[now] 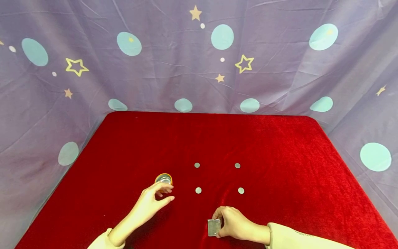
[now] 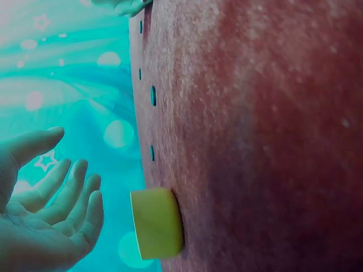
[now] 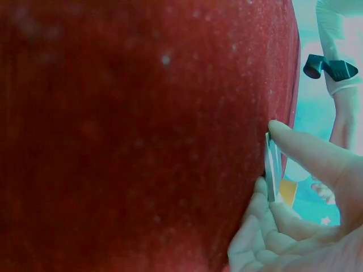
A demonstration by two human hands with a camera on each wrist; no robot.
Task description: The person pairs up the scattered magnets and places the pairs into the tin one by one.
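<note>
A small, flat silvery square (image 1: 214, 227), with a line down its middle, is pinched between the thumb and fingers of my right hand (image 1: 234, 223) near the front of the table. Edge-on in the right wrist view, the square (image 3: 272, 167) looks thin and close to the cloth. My left hand (image 1: 147, 205) hovers with fingers loosely spread and nothing in them. Beyond its fingertips stands a yellow-rimmed round container (image 1: 164, 178) with something silvery inside, partly covered by the fingers. The left wrist view shows this yellow container (image 2: 157, 224) upright on the cloth, apart from the hand.
Several small silvery discs lie in two rows between and beyond the hands, among them a near left disc (image 1: 198, 190) and a far right disc (image 1: 237, 165). Red cloth (image 1: 280, 155) covers the table. A purple curtain (image 1: 174, 76) with stars and dots surrounds its back and sides.
</note>
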